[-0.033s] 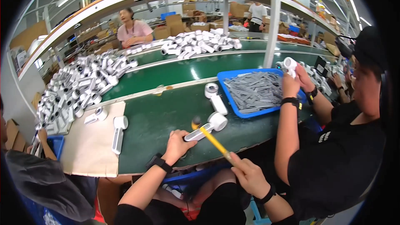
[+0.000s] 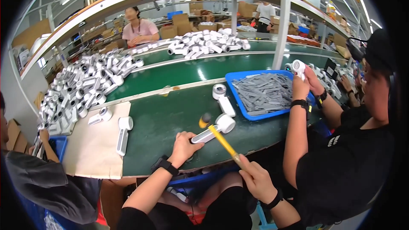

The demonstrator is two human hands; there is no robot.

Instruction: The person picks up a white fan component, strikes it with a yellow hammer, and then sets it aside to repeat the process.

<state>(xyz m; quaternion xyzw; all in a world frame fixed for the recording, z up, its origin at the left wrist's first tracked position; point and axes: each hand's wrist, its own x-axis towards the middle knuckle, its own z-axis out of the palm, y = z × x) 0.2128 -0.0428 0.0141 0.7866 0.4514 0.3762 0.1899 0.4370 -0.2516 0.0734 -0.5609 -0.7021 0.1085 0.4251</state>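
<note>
My left hand (image 2: 184, 148) is closed round the lower end of a white handheld fan (image 2: 206, 136), which lies on the green table with its round head to the right. My right hand (image 2: 258, 179) grips the handle of a small mallet (image 2: 226, 144). The mallet has a yellow handle and a black and yellow head, held just beyond the middle of the fan. Whether its head touches the fan, I cannot tell. A second white fan (image 2: 224, 100) lies a little farther off, next to the blue tray.
A blue tray (image 2: 241, 108) of grey strips stands to the right. Two fans, one of them (image 2: 122, 137), lie by a beige sheet (image 2: 91, 155) at left, near a big fan pile (image 2: 81, 87). A co-worker at right holds a fan (image 2: 299, 67). A metal post (image 2: 282, 30) rises behind the tray.
The whole view has shifted slightly. The mallet's head sits a little higher against the fan. My left hand keeps its hold on the fan.
</note>
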